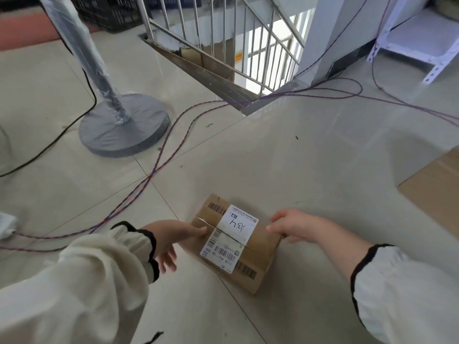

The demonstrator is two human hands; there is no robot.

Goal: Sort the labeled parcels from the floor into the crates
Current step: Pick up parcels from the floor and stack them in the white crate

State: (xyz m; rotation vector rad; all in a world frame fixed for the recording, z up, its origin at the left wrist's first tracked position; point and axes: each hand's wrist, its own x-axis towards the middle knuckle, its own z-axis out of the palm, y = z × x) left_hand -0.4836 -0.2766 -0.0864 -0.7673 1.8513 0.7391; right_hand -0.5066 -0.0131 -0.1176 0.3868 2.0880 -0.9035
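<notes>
I see a small brown cardboard parcel [236, 244] low in the middle of my view, against the pale tiled floor [298, 170]; I cannot tell whether its underside rests on the tiles or is just off them. A white shipping label [239, 223] with a handwritten mark and barcodes covers its top face. The right grip [295, 225] has its fingers curled over the parcel's far right edge, clasping it. The left grip [171, 240] lays its thumb on the top at the left edge, while the fingers I can see hang loose below, off the cardboard, so I cannot tell if that side truly clasps. Both arms wear cream sleeves with black cuffs. Twisted red-and-blue cables [173, 145] cross the tiles beyond the parcel, passing beside a round grey stand base [124, 125]. A black plastic crate [106, 13] sits well apart at the top, near a metal stair railing [223, 40]. A flat brown cardboard sheet [437, 192] lies at the right edge.
</notes>
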